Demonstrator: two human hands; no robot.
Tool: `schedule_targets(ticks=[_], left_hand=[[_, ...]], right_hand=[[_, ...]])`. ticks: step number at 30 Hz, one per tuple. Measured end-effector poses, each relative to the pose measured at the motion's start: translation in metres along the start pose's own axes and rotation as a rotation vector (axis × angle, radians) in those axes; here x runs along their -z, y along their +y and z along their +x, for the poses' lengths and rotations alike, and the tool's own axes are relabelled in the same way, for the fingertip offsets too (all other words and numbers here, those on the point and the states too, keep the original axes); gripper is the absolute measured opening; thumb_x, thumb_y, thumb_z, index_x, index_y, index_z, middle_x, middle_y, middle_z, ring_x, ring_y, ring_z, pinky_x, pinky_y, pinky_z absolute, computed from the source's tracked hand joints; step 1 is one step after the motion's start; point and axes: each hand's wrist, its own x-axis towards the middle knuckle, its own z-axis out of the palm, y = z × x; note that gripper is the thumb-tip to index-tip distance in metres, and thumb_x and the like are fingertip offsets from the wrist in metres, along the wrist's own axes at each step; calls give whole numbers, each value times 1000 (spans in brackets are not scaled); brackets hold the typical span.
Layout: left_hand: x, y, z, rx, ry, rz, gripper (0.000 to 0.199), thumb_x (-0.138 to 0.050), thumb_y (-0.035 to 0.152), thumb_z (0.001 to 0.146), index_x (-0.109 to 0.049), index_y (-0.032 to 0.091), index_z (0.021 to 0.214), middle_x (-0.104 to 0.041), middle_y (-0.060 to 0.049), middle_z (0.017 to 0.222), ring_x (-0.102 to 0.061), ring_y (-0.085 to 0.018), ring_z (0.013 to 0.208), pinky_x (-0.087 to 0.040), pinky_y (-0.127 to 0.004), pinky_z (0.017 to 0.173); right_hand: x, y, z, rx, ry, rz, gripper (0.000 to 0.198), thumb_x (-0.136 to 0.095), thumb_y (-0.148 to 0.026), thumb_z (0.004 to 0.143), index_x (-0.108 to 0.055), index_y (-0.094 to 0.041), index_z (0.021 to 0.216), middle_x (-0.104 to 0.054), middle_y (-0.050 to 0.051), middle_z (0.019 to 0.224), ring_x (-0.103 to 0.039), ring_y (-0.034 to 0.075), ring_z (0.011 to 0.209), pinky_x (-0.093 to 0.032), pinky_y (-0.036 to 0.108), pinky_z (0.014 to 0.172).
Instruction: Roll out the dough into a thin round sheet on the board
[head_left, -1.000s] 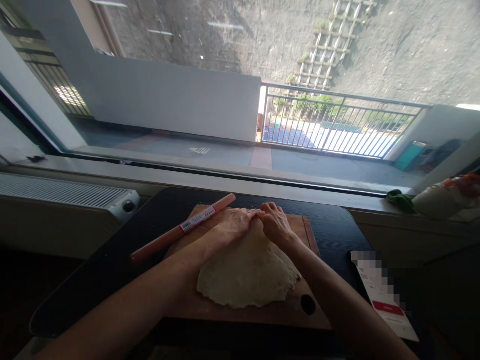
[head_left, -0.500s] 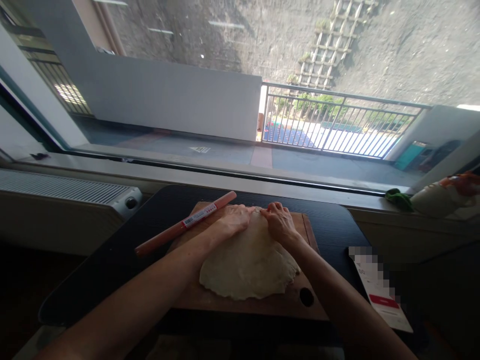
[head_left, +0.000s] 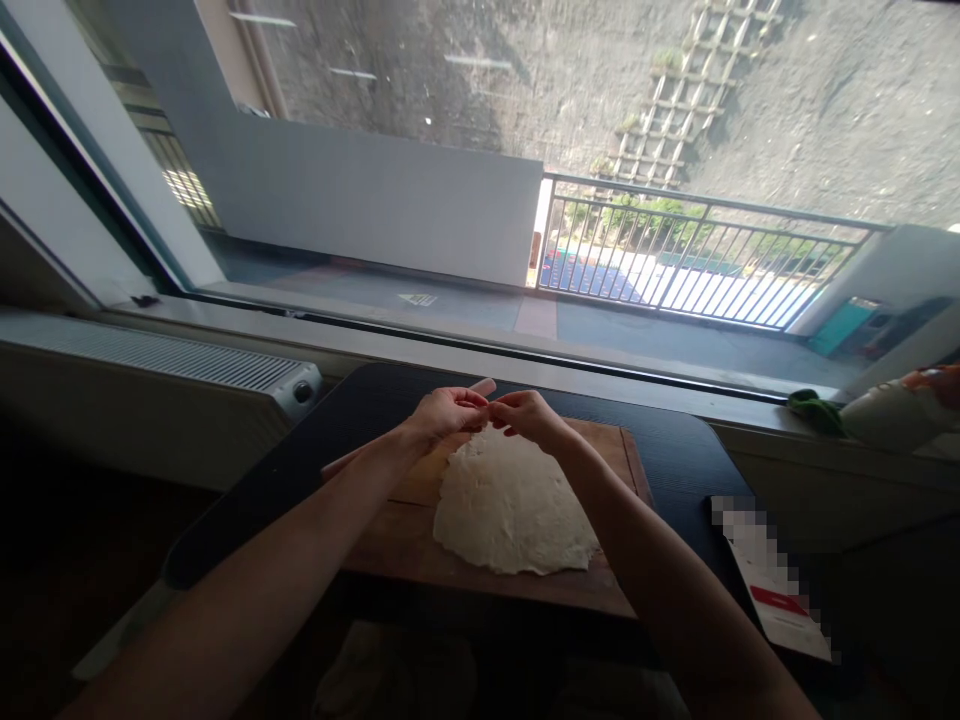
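A wide sheet of pale dough [head_left: 514, 510] lies on a wooden cutting board [head_left: 409, 545], its outline uneven and its top slightly wrinkled. At its far edge my left hand [head_left: 450, 414] and my right hand [head_left: 531, 416] meet, fingertips pinched close together. The dough's far tip runs up to these fingers, which appear to grip it; the exact bit between them is too small to see. Behind my left hand and forearm, a pinkish rolling pin [head_left: 484, 386] shows only its ends.
The board rests on a black table [head_left: 667, 460] against the windowsill [head_left: 360, 335]. A radiator [head_left: 187, 365] stands at the left. On the right lies a white and red item [head_left: 784, 600], partly blurred out. A green cloth [head_left: 814, 412] and a pale container [head_left: 892, 412] sit on the sill.
Both hands have risen off the dough's far part and come together, fingers now pinched. The dough's near edge has shifted slightly away from me. The view has turned a little left.
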Motion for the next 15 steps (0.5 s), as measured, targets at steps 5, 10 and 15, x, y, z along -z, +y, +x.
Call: schedule_targets(ticks=[5, 10, 15], left_hand=[[17, 0, -12, -42, 36, -60, 42, -78, 37, 58, -64, 12, 88, -70, -5, 78, -65, -14, 70, -53, -28, 73], [21, -16, -17, -13, 151, 71, 25, -69, 31, 68, -67, 13, 85, -67, -2, 66, -61, -11, 56, -51, -25, 61], [21, -41, -14, -15, 223, 396, 19, -65, 33, 70, -68, 14, 71, -63, -1, 56, -57, -13, 50, -44, -23, 49]], right_hand=[[-12, -14, 7, 23, -33, 104, 21, -67, -32, 72, -68, -13, 80, -62, 0, 64, -54, 6, 56, -45, 17, 53], [-25, -7, 18, 33, -5, -168, 23, -57, -29, 79, -68, -11, 89, -64, 2, 69, -56, 7, 57, -45, 17, 54], [-35, 3, 21, 64, 31, -506, 15, -56, -22, 72, -70, -16, 74, -62, 0, 60, -54, 9, 54, -38, 18, 50]])
